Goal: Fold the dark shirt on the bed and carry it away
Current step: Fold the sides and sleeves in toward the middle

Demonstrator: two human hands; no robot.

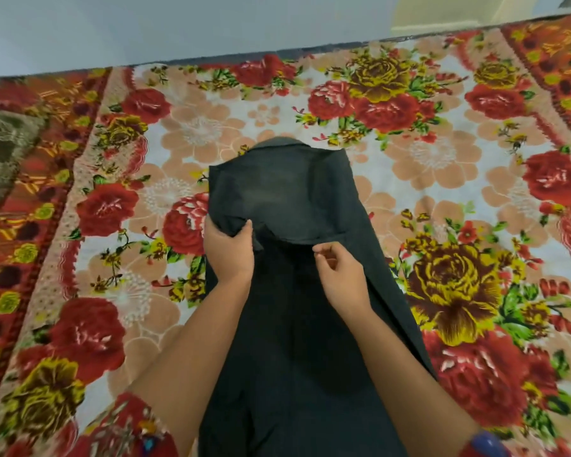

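Covering the bed, a red-and-yellow floral blanket point(442, 179) is lying beneath the dark shirt point(294, 324), which is stretching lengthwise down the blanket's middle, collar at the far end and its upper part doubled over into a flap. Well to the left of the shirt, an olive patterned cloth point(0, 159) is resting at the blanket's edge. The person's left hand point(229, 249) is gripping the flap's near left corner, fingers curled under the cloth and thumb on top. The right hand point(340, 272) is hovering at the flap's hem, fingers loosely curled; whether it is pinching fabric cannot be told. A blue bangle point(488, 443) is circling the right wrist.
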